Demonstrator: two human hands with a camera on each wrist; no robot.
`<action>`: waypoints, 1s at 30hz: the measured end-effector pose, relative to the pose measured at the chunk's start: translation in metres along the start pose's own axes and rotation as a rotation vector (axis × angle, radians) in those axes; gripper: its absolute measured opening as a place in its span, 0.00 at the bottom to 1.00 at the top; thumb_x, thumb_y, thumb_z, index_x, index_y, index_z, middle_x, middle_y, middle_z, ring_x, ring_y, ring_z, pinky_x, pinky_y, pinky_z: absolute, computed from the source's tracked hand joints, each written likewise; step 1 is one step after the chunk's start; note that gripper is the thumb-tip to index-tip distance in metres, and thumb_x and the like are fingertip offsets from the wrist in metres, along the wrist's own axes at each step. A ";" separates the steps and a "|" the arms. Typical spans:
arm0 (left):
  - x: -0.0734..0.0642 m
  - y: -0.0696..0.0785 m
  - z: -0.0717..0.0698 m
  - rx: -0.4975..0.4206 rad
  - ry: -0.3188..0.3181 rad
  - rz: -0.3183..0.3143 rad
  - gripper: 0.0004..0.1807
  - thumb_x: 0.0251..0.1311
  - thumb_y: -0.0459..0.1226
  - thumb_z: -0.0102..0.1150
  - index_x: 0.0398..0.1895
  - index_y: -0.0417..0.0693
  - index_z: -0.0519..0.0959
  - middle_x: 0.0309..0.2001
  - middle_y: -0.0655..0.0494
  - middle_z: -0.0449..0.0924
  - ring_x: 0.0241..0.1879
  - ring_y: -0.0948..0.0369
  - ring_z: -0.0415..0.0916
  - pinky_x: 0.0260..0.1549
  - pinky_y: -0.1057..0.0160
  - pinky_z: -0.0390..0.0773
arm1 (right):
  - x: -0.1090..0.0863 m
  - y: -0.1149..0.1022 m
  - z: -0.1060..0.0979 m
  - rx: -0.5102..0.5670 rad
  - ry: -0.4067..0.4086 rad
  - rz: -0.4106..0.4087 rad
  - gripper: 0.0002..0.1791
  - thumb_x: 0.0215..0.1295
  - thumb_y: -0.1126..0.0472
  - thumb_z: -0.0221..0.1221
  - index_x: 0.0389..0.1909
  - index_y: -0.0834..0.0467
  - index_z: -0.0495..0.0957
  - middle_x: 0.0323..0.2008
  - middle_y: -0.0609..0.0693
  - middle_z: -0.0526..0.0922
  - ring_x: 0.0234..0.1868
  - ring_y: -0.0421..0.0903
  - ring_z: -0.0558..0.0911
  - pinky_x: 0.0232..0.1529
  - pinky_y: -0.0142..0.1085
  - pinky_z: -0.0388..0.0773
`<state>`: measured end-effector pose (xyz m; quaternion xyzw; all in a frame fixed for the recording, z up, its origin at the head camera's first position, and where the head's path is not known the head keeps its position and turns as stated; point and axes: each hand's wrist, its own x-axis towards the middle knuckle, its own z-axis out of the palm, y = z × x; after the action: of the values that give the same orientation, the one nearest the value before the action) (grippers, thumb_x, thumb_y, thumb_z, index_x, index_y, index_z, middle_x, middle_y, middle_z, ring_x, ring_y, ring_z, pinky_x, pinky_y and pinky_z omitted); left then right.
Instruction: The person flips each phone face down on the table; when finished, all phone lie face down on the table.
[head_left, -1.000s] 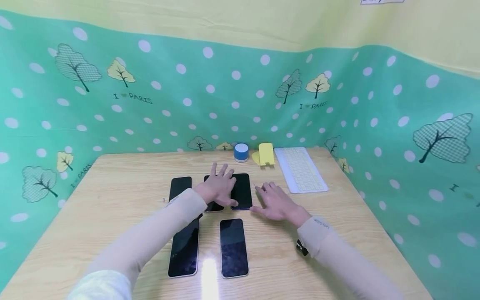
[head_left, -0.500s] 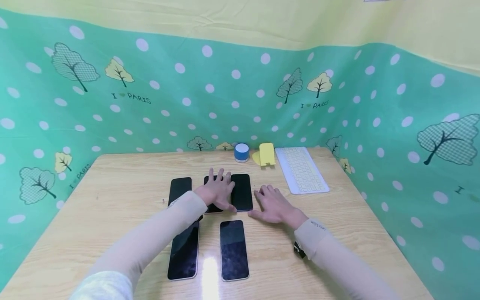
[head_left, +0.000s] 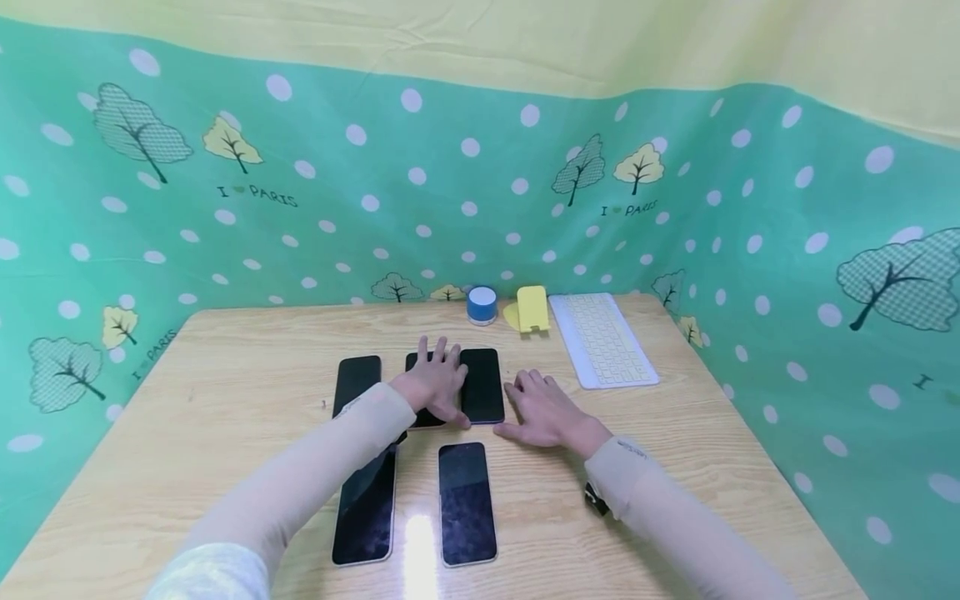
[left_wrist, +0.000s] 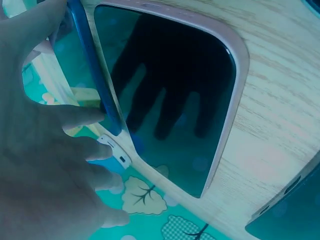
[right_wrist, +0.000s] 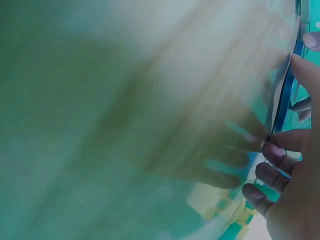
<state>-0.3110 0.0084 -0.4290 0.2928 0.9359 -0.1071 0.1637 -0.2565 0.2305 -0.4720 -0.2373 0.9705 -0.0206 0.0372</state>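
Note:
A dark phone with a blue edge [head_left: 482,385] lies face up in the back row. My left hand [head_left: 438,383] spreads its fingers over the neighbouring phone with a pinkish frame [left_wrist: 175,100], which mirrors them. The left thumb is at the blue-edged phone's near left corner, and the forefinger is by its far end in the left wrist view. My right hand [head_left: 543,410] has its thumb and forefinger right at the opposite long edge of that phone. In the right wrist view, the right hand's other fingers [right_wrist: 270,175] are loosely bent. Neither hand grips anything.
More dark phones lie around: one at back left [head_left: 357,383], one at front left [head_left: 365,512], one at front middle [head_left: 467,504]. Along the back stand a blue tub with white lid [head_left: 482,306] and a yellow phone stand [head_left: 533,309]. A white keyboard [head_left: 604,340] lies to the right.
My right hand has shifted slightly left, closer against the blue-edged phone's right edge. The left hand has moved only a little, and the phones keep their arrangement.

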 end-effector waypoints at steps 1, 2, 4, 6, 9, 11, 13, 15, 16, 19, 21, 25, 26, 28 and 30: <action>0.000 -0.001 0.000 0.000 -0.001 -0.001 0.60 0.56 0.72 0.61 0.83 0.48 0.56 0.86 0.41 0.43 0.85 0.39 0.32 0.80 0.30 0.33 | 0.001 -0.001 -0.002 -0.006 -0.011 -0.001 0.49 0.70 0.28 0.54 0.72 0.65 0.71 0.58 0.59 0.75 0.56 0.54 0.73 0.55 0.50 0.73; 0.000 -0.001 0.001 0.002 0.000 0.000 0.60 0.56 0.72 0.61 0.83 0.48 0.57 0.85 0.41 0.43 0.85 0.39 0.33 0.80 0.30 0.33 | 0.002 -0.003 -0.003 -0.013 -0.022 -0.003 0.49 0.70 0.28 0.54 0.72 0.65 0.71 0.58 0.59 0.75 0.56 0.53 0.72 0.55 0.50 0.73; 0.000 -0.002 0.001 0.006 -0.001 0.001 0.60 0.55 0.72 0.62 0.83 0.48 0.57 0.85 0.42 0.44 0.85 0.39 0.33 0.80 0.30 0.34 | 0.003 -0.005 -0.006 -0.020 -0.036 -0.002 0.48 0.70 0.28 0.54 0.72 0.65 0.71 0.59 0.59 0.75 0.57 0.53 0.72 0.56 0.51 0.74; 0.000 -0.003 0.001 0.009 0.001 0.004 0.60 0.55 0.72 0.62 0.83 0.48 0.57 0.85 0.42 0.45 0.85 0.39 0.33 0.80 0.30 0.34 | 0.005 -0.007 -0.009 -0.028 -0.048 0.000 0.48 0.70 0.28 0.55 0.73 0.65 0.70 0.60 0.59 0.75 0.58 0.54 0.72 0.57 0.52 0.74; 0.000 -0.003 0.002 0.017 -0.001 0.013 0.60 0.55 0.72 0.63 0.83 0.48 0.55 0.85 0.41 0.44 0.85 0.39 0.32 0.80 0.30 0.34 | 0.006 -0.009 -0.011 -0.037 -0.064 0.004 0.48 0.70 0.29 0.55 0.73 0.65 0.70 0.62 0.59 0.75 0.60 0.54 0.72 0.61 0.53 0.73; 0.000 -0.003 0.003 0.025 0.002 0.018 0.60 0.55 0.72 0.62 0.83 0.48 0.55 0.85 0.41 0.44 0.85 0.39 0.32 0.80 0.31 0.34 | 0.007 -0.009 -0.012 -0.041 -0.072 0.007 0.48 0.70 0.29 0.55 0.73 0.65 0.70 0.63 0.60 0.74 0.61 0.55 0.72 0.62 0.54 0.73; 0.000 -0.003 0.003 0.035 0.011 0.024 0.60 0.55 0.72 0.62 0.83 0.48 0.55 0.85 0.42 0.46 0.85 0.39 0.33 0.80 0.32 0.34 | 0.007 -0.010 -0.012 -0.042 -0.073 0.009 0.48 0.70 0.29 0.55 0.72 0.66 0.70 0.63 0.60 0.74 0.62 0.55 0.72 0.63 0.55 0.73; 0.000 -0.003 0.004 0.041 0.027 0.037 0.60 0.55 0.72 0.62 0.82 0.47 0.57 0.84 0.42 0.49 0.86 0.40 0.34 0.81 0.33 0.34 | 0.007 -0.010 -0.012 -0.039 -0.074 0.010 0.48 0.70 0.29 0.55 0.72 0.66 0.70 0.63 0.61 0.74 0.62 0.55 0.72 0.64 0.55 0.73; 0.000 -0.003 0.004 0.044 0.037 0.045 0.60 0.55 0.72 0.62 0.82 0.47 0.58 0.84 0.42 0.51 0.86 0.40 0.35 0.81 0.34 0.34 | 0.007 -0.010 -0.012 -0.038 -0.074 0.010 0.48 0.70 0.29 0.55 0.72 0.66 0.70 0.63 0.61 0.74 0.61 0.55 0.72 0.63 0.55 0.73; 0.001 -0.003 0.003 0.046 0.057 0.067 0.58 0.56 0.71 0.63 0.81 0.45 0.60 0.83 0.41 0.55 0.86 0.41 0.34 0.81 0.35 0.33 | 0.006 -0.010 -0.013 -0.042 -0.072 0.007 0.47 0.71 0.30 0.55 0.72 0.66 0.70 0.62 0.61 0.74 0.61 0.55 0.72 0.62 0.54 0.73; 0.002 -0.004 0.004 0.037 0.063 0.078 0.57 0.56 0.70 0.64 0.80 0.44 0.61 0.82 0.39 0.56 0.86 0.41 0.34 0.81 0.34 0.33 | 0.006 -0.010 -0.013 -0.045 -0.069 0.006 0.47 0.71 0.30 0.55 0.72 0.66 0.71 0.62 0.61 0.75 0.60 0.55 0.73 0.62 0.54 0.74; 0.004 -0.003 0.006 0.033 0.060 0.082 0.57 0.57 0.69 0.64 0.80 0.43 0.61 0.82 0.38 0.56 0.86 0.41 0.34 0.81 0.34 0.33 | 0.006 -0.009 -0.012 -0.053 -0.073 0.003 0.47 0.71 0.30 0.55 0.72 0.65 0.71 0.62 0.61 0.75 0.61 0.55 0.73 0.61 0.54 0.74; 0.005 -0.002 0.006 0.033 0.058 0.082 0.57 0.57 0.69 0.64 0.80 0.44 0.60 0.82 0.38 0.56 0.86 0.41 0.34 0.81 0.34 0.33 | 0.006 -0.009 -0.012 -0.052 -0.075 0.003 0.47 0.71 0.30 0.55 0.72 0.65 0.71 0.62 0.61 0.75 0.60 0.55 0.73 0.61 0.53 0.74; 0.005 -0.002 0.006 0.032 0.055 0.082 0.58 0.57 0.69 0.64 0.82 0.46 0.58 0.82 0.38 0.56 0.86 0.41 0.35 0.81 0.35 0.32 | 0.006 -0.008 -0.012 -0.050 -0.076 0.004 0.47 0.71 0.30 0.55 0.73 0.65 0.70 0.62 0.61 0.75 0.60 0.55 0.73 0.61 0.53 0.74; 0.005 -0.001 0.005 0.018 0.055 0.084 0.58 0.57 0.69 0.64 0.83 0.49 0.57 0.82 0.38 0.55 0.86 0.41 0.35 0.81 0.35 0.31 | 0.007 -0.008 -0.013 -0.057 -0.071 0.002 0.47 0.71 0.30 0.55 0.73 0.65 0.70 0.61 0.60 0.75 0.59 0.55 0.73 0.60 0.53 0.74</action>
<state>-0.3143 0.0083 -0.4357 0.3360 0.9260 -0.1005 0.1398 -0.2602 0.2207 -0.4594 -0.2380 0.9690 0.0153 0.0649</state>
